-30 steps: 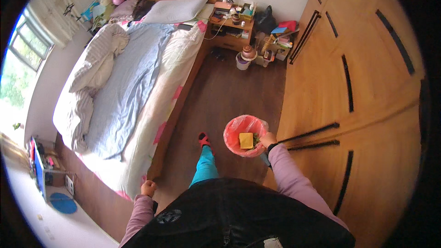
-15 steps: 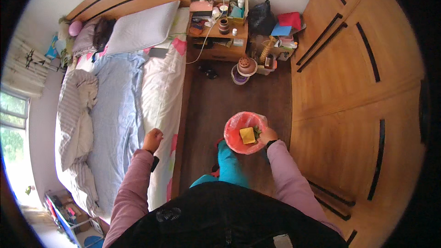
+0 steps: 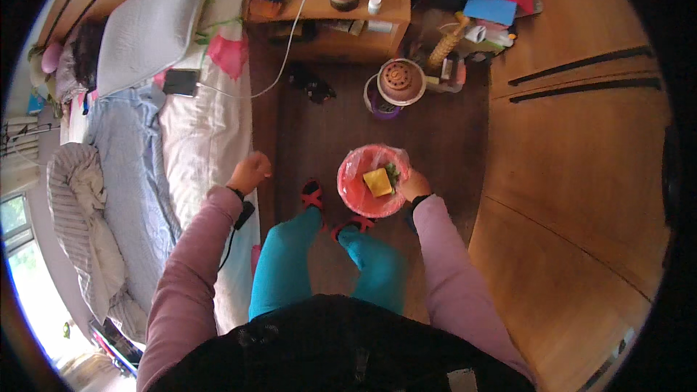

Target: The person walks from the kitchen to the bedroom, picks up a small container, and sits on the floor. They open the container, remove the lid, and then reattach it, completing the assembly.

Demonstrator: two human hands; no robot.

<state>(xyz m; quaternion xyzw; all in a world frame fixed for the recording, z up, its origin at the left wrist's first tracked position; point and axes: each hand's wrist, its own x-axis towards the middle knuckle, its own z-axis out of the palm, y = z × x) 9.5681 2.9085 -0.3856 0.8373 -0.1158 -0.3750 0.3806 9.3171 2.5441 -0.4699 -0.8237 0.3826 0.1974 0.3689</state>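
Your right hand (image 3: 414, 186) grips the rim of the red bin (image 3: 370, 190) at its three o'clock; keep it level so the yellow sponge (image 3: 377, 182) stays inside. Your left hand (image 3: 249, 172), loosely curled and empty, hangs beside the bed (image 3: 203, 145).

daylight is admitted from the window (image 3: 18, 247) at lower left, where glare is seen. the floor (image 3: 327, 138) is dimmer. straight edges are bent near the black fisheye rim. slight softness is noted throughout.
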